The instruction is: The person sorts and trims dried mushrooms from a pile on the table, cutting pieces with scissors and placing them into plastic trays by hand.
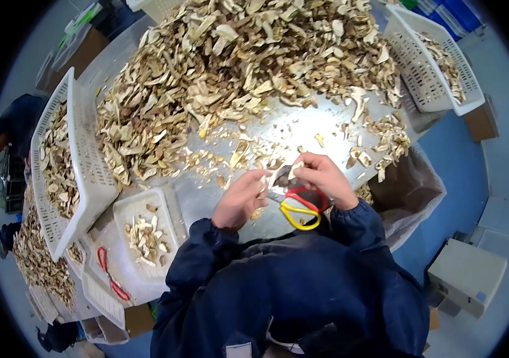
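Note:
My left hand (pixel 241 198) is closed, with a pale dried mushroom slice pinched at its fingertips. Close beside it, my right hand (pixel 324 179) has thumb and forefinger closed on another whitish mushroom slice (pixel 295 170). A dark brown and white piece shows between the two hands; which hand bears it I cannot tell. Just below my fingers are scissors with one red and one yellow handle loop (pixel 299 218), at the table's near edge, their blades partly hidden. A large heap of dried mushroom slices (pixel 230 65) rises beyond my hands, with small crumbs scattered in front of it.
White slotted baskets with slices stand at left (pixel 90 161) and right (pixel 415 56). A shallow white tray (pixel 171 209) of pieces lies left, beside red-handled scissors (pixel 110 274). A lined box (pixel 418 197) is at right. Other people in dark clothing are at the far left.

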The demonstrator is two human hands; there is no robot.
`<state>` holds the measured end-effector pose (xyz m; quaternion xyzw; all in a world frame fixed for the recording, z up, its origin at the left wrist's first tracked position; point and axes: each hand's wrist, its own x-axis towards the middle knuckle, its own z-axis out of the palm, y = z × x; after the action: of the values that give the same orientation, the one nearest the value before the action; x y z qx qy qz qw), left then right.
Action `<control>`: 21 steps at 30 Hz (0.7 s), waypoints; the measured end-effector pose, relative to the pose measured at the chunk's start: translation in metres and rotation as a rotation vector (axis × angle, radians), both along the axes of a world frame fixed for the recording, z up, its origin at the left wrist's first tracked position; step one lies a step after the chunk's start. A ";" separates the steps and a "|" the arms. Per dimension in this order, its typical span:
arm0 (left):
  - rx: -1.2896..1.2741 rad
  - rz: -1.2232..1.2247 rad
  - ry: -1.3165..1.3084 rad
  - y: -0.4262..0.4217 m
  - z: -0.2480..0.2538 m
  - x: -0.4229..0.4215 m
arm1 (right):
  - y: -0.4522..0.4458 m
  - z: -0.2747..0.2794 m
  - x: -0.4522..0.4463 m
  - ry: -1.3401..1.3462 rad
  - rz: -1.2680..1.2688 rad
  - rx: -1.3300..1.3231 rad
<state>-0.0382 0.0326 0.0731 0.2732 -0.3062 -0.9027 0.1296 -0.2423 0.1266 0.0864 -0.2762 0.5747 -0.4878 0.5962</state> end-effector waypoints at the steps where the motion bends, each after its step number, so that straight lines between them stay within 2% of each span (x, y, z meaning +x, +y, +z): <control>1: 0.001 -0.007 0.011 -0.002 -0.007 0.003 | 0.003 -0.002 -0.023 0.231 0.087 0.027; 2: 0.001 -0.010 0.019 -0.004 -0.015 0.005 | 0.006 -0.006 -0.046 0.462 0.175 0.053; 4: 0.015 0.019 0.100 -0.005 -0.032 0.005 | 0.005 -0.002 -0.070 0.763 0.117 0.100; 6: 0.101 0.051 0.140 -0.007 -0.038 0.002 | -0.009 -0.012 -0.085 0.827 -0.082 -0.063; 7: 0.291 0.057 0.132 -0.008 -0.033 0.000 | -0.022 -0.013 -0.088 0.826 -0.107 -0.079; 8: 0.363 0.042 0.175 -0.009 -0.030 -0.003 | -0.037 -0.016 -0.087 0.821 -0.133 -0.094; 10: 0.504 0.008 0.258 -0.009 -0.027 -0.006 | -0.065 -0.029 -0.086 1.031 -0.064 -0.130; 11: 0.500 0.001 0.340 -0.010 -0.032 -0.007 | -0.079 -0.039 -0.081 1.215 -0.087 -0.149; 12: 0.469 0.038 0.288 -0.010 -0.028 -0.010 | -0.091 -0.051 -0.077 1.397 -0.114 -0.165; 14: 0.409 0.107 0.179 -0.012 -0.021 -0.016 | -0.108 -0.066 -0.071 1.572 -0.022 -0.023; 15: 0.402 0.104 0.232 -0.013 -0.030 -0.017 | -0.111 -0.075 -0.069 1.577 -0.003 -0.001; 18: 0.281 0.163 0.139 -0.023 -0.040 -0.026 | -0.097 -0.046 -0.046 1.460 -0.050 -0.133; 21: 0.015 0.201 -0.006 -0.024 -0.033 -0.046 | -0.072 -0.016 -0.008 1.352 0.023 -0.231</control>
<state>-0.0838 0.0091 0.0404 0.3062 -0.2709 -0.8865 0.2166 -0.2502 0.0551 0.0699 -0.5879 0.7620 -0.2600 0.0783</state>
